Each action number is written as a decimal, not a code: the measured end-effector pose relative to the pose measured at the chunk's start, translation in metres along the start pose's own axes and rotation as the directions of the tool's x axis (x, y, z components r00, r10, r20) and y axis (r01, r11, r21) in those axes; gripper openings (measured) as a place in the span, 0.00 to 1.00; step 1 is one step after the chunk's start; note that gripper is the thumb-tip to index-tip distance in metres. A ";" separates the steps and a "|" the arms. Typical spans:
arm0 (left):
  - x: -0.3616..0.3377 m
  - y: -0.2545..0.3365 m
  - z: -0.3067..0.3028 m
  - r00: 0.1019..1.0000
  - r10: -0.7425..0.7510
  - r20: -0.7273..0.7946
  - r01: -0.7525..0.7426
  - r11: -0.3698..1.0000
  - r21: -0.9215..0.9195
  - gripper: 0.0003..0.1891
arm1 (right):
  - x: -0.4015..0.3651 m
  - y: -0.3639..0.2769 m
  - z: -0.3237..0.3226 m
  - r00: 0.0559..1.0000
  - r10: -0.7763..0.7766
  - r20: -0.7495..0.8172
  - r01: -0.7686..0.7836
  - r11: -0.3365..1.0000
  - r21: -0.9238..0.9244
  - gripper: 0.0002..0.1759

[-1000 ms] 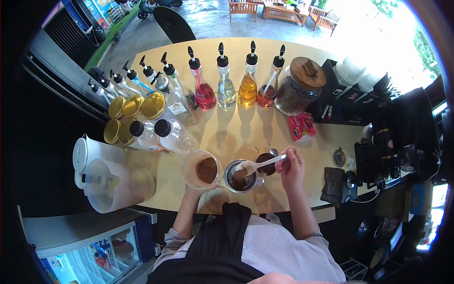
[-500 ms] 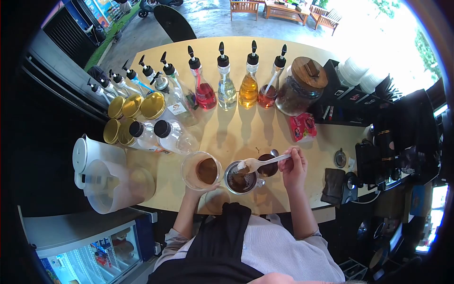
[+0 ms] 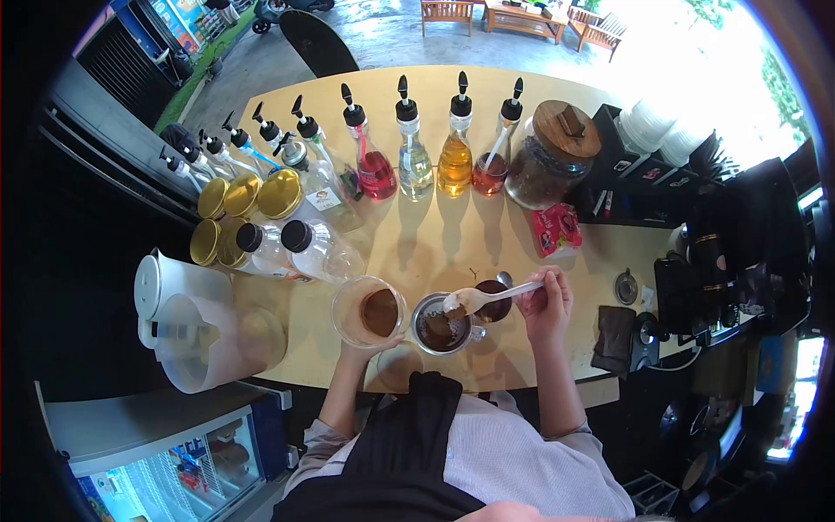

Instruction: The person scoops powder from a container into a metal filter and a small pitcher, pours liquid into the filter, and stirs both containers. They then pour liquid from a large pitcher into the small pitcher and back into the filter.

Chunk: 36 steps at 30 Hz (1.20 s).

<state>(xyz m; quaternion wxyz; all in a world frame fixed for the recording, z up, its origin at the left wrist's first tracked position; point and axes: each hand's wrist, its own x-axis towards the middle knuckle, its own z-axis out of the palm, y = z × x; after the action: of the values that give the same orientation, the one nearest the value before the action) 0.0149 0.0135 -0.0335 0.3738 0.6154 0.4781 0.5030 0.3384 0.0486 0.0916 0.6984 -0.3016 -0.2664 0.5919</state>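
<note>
A clear cup (image 3: 348, 315) with brown powder or liquid at its bottom is tilted in my left hand (image 3: 370, 350), whose fingers wrap its lower side. My right hand (image 3: 548, 304) pinches the handle of a pale spoon (image 3: 513, 291). Some whitish-brown stuff clings to the spoon's bowl, which is over the right rim of a metal cup (image 3: 433, 350). Inside that cup lies dark brown content with light specks. Behind the spoon, partly covered by it, stands a small dark bowl (image 3: 494, 311) with a metal spoon in it.
Pump bottles and a red syrup bottle (image 3: 377, 174) line the back, beside a wooden-lidded jar (image 3: 548, 170). Clear bottles (image 3: 326, 252), gold-lidded jars (image 3: 280, 194) and a white pitcher (image 3: 178, 283) stand left. A red packet (image 3: 557, 230) and a black machine (image 3: 709, 278) are right.
My right hand has moved slightly to the right, and the spoon with it. My left hand and the clear cup are almost where they were.
</note>
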 end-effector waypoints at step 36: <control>0.003 0.017 0.001 0.999 -0.048 -0.018 0.048 0.999 -0.023 0.50 | -0.005 0.011 -0.002 0.958 -0.078 0.277 0.105 0.991 -0.082 0.13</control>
<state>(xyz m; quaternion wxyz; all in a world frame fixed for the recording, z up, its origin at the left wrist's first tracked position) 0.0197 0.0116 -0.0175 0.3881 0.5948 0.4906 0.5049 0.3313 0.0447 0.0819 0.6664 -0.2376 -0.4017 0.5814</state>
